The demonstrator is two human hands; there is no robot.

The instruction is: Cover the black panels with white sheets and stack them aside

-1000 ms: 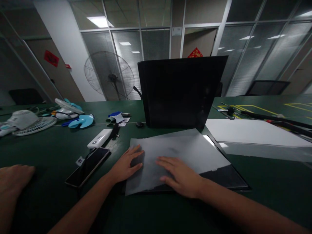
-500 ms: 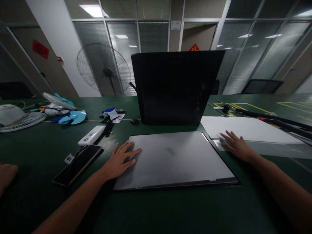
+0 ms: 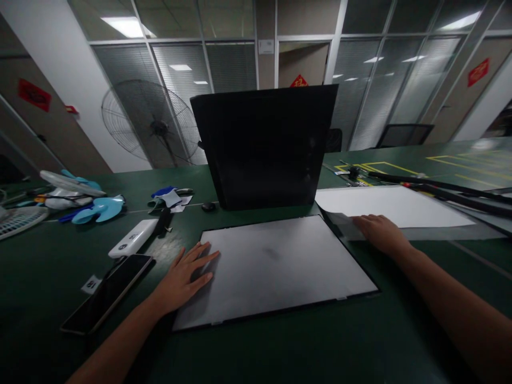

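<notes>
A flat grey panel (image 3: 276, 264) with a thin black frame lies on the green table in front of me. My left hand (image 3: 184, 274) rests open with fingers spread on its left edge. My right hand (image 3: 378, 232) is curled at the near left corner of a stack of translucent and white sheets (image 3: 392, 205) to the right of the panel, pinching the corner of the top sheet, which is lifted slightly. Behind the panel a stack of black panels (image 3: 264, 146) stands upright.
A phone (image 3: 106, 293) and a white power bank (image 3: 134, 238) lie left of my left hand. Further left are blue fan blades (image 3: 98, 209) and white fan parts. Black rods (image 3: 436, 186) lie at the back right. A standing fan (image 3: 150, 125) is behind the table.
My right hand left the grey sheet, which now lies square on the panel, and moved right to the sheet stack, curling on its corner. The other person's hand at far left is out of view.
</notes>
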